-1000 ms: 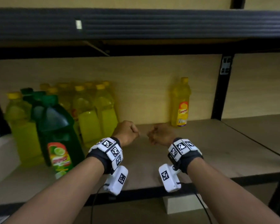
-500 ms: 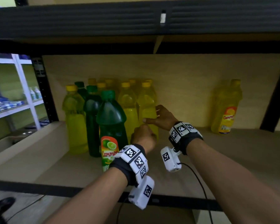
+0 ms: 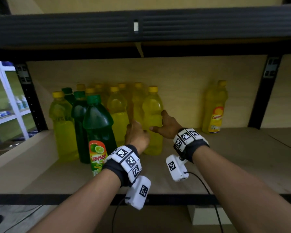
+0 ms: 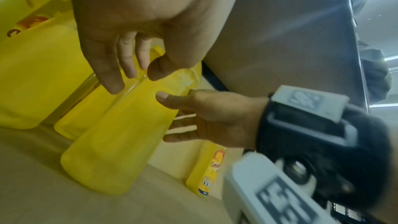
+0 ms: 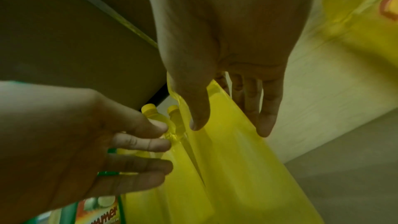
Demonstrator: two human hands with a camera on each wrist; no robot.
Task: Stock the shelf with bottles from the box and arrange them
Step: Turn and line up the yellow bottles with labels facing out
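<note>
Head view: yellow bottle (image 3: pixel 152 121) stands on shelf (image 3: pixel 225 157), 12 o'clock from me. Right hand (image 3: pixel 166 126) and left hand (image 3: pixel 137 137) flank it, fingers loose, holding nothing. Probably full, heavy, slick; grip mid-body.

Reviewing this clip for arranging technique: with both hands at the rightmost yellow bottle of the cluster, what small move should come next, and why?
Probably close both hands on the yellow bottle: the right hand and left hand flank it with fingers still open, so neither grips it yet.
</note>
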